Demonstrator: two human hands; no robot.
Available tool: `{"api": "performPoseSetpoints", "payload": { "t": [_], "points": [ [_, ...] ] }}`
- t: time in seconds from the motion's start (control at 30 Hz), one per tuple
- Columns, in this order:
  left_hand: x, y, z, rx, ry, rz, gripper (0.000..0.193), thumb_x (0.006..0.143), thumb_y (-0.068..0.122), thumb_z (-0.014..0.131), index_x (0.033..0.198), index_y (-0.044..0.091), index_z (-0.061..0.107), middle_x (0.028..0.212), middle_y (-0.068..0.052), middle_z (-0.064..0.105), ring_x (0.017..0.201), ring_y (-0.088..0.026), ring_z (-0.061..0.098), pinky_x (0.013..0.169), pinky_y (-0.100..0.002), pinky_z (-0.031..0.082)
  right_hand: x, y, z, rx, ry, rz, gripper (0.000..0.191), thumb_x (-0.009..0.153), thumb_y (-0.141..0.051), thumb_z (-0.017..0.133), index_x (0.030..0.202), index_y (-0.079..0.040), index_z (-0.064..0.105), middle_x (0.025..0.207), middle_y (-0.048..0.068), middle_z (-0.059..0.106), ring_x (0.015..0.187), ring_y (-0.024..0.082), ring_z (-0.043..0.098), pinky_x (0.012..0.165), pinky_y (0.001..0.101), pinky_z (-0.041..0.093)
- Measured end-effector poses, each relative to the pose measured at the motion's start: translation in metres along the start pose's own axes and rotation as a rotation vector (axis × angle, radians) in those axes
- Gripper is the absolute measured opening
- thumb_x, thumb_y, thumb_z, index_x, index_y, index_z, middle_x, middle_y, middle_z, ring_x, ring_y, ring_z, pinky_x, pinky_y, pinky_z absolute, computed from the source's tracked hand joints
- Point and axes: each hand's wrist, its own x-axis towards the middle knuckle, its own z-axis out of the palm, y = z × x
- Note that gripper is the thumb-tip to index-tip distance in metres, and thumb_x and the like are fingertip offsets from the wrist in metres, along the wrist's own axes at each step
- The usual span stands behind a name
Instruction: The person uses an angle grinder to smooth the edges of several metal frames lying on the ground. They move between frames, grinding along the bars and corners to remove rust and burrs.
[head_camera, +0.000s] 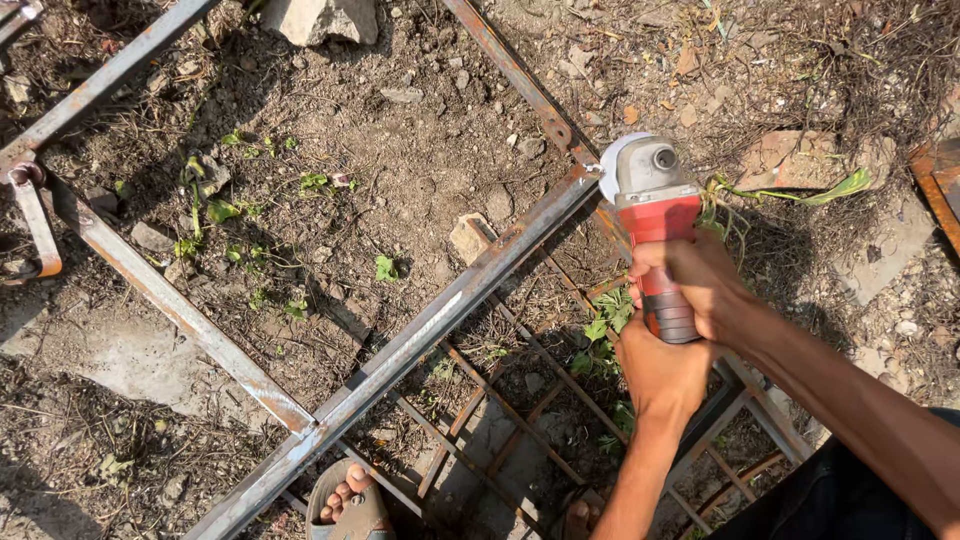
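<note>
A red and grey angle grinder (655, 215) points away from me, its disc guard at the joint where two rusty bars of a metal frame (430, 330) meet. My right hand (700, 285) wraps the grinder's red body from the right. My left hand (660, 375) grips the ribbed rear end of the handle just below. Both forearms come in from the lower right.
The frame lies on bare soil with stones, weeds and dry grass. A thinner bar grid (500, 420) sits under it. A sandalled foot (348, 500) stands by the frame's lower corner. A broken brick (800, 160) and a rusty piece (940, 190) lie at right.
</note>
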Motion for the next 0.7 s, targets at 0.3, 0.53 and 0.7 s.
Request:
{"api": "performPoseSetpoints", "payload": {
  "t": [0.3, 0.53, 0.7],
  "points": [
    [-0.007, 0.003, -0.001, 0.02, -0.066, 0.133, 0.026, 0.074, 0.018, 0.08, 0.094, 0.004, 0.071, 0.078, -0.01, 0.072, 0.07, -0.016, 0.069, 0.068, -0.037, 0.056, -0.016, -0.008, -0.008, 0.12, -0.016, 0.046, 0.021, 0.075, -0.013, 0.062, 0.092, -0.002, 0.063, 0.075, 0.008, 0.062, 0.062, 0.019, 0.063, 0.055, 0.0332, 0.053],
    [-0.02, 0.013, -0.019, -0.017, -0.041, 0.079, 0.023, 0.074, 0.017, 0.079, 0.094, 0.008, 0.072, 0.08, -0.005, 0.074, 0.07, -0.016, 0.07, 0.069, -0.034, 0.057, -0.035, -0.009, 0.01, 0.008, -0.003, -0.091, 0.022, 0.07, -0.003, 0.069, 0.09, 0.004, 0.064, 0.072, 0.013, 0.064, 0.058, 0.023, 0.064, 0.053, 0.0384, 0.055],
    [-0.006, 0.02, -0.032, -0.044, -0.062, 0.017, 0.027, 0.068, 0.014, 0.079, 0.094, 0.012, 0.073, 0.076, -0.003, 0.072, 0.064, -0.015, 0.068, 0.066, -0.034, 0.056, -0.018, -0.015, 0.028, -0.001, 0.031, -0.018, 0.023, 0.074, -0.005, 0.07, 0.096, 0.0, 0.064, 0.073, 0.012, 0.063, 0.058, 0.023, 0.063, 0.054, 0.0399, 0.054]
  ]
}}
